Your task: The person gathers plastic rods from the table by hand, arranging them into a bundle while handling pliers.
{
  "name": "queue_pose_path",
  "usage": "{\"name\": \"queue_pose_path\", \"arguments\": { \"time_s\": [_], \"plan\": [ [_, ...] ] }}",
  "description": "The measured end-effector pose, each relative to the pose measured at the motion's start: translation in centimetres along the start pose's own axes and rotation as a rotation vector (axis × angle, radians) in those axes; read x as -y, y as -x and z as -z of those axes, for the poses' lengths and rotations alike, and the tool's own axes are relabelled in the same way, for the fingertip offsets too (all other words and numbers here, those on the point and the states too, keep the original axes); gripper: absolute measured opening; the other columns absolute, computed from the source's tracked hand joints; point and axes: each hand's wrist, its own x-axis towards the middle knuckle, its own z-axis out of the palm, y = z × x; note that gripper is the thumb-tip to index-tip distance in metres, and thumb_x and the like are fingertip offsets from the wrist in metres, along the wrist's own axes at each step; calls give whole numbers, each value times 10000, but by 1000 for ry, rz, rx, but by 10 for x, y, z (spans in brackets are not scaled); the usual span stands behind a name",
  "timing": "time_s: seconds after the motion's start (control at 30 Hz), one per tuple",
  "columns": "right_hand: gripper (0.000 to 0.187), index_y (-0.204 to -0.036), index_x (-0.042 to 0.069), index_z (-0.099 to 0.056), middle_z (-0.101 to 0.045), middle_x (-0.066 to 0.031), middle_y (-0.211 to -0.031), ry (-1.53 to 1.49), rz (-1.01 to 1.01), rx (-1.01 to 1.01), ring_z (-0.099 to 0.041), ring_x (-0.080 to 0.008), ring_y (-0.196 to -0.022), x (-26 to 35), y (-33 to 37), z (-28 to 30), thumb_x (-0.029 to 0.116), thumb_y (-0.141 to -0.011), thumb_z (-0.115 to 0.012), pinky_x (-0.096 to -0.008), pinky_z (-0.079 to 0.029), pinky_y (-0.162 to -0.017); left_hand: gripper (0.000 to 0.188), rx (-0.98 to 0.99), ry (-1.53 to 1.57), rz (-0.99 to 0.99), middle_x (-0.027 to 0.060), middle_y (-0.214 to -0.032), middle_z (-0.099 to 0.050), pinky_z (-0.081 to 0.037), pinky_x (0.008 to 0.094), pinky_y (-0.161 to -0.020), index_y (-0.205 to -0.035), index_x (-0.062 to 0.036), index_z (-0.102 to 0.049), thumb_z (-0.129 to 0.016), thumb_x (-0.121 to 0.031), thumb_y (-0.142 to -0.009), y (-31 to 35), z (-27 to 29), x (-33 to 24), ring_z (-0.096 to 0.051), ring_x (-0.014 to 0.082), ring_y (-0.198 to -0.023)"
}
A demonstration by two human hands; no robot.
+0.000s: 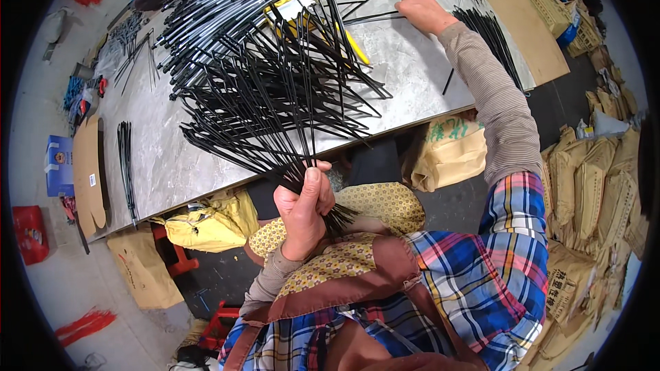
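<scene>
My left hand (302, 209) is closed in a fist around the narrow ends of a thick bunch of black cable ties (240, 106). Their other ends fan out up and to the left over the near table edge, and a few tips poke out below the fist. Stretched out to the far right, my right hand (427, 14) is closed on the end of one or two black cable ties (375, 18), which run left toward the pile. The fingertips there are partly hidden. Behind the bunch lies a big heap of black ties (213, 10) with a glossy sheen.
A yellow-rimmed tray (289, 8) sits partly buried in the heap on the grey table (405, 89). More ties (491, 41) lie at the right edge, and a small bundle (125, 172) at the left. Paper sacks (591, 185) crowd the right side; a yellow bag (213, 223) stands under the table.
</scene>
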Motion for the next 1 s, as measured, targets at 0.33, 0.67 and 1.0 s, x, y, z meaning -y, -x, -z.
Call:
{"name": "queue_pose_path", "arguments": {
  "time_s": [0.33, 0.67, 1.0],
  "plan": [
    [170, -973, 11, -556, -653, -172, -815, 45, 22, -104, -686, -316, -795, -11, -9, -9, 41, -806, -562, -406, -551, -660, 231, 38, 26, 19, -32, -615, -403, -261, 215, -430, -1051, 23, -587, -530, -198, -1012, 1, 1, -3, -318, 42, -485],
    [124, -993, 7, -516, -626, -169, -751, 16, -321, -407, -642, -289, -631, -56, 5, 78, 76, -890, -517, -413, -500, -550, 254, 48, 66, 23, -34, -626, -407, -267, 196, -429, -1170, 22, -572, -509, -171, -1018, 5, -10, -7, -307, 28, -477],
    [143, -957, 15, -568, -649, -67, -811, -1654, -647, -457, -520, -48, -564, 87, 118, 177, 156, -939, -587, -200, -436, -469, 195, 58, 36, -16, -6, -671, -471, -277, 202, -424, -1011, -9, -554, -538, -204, -1012, 10, -21, -12, -335, 40, -476]
  ]
}}
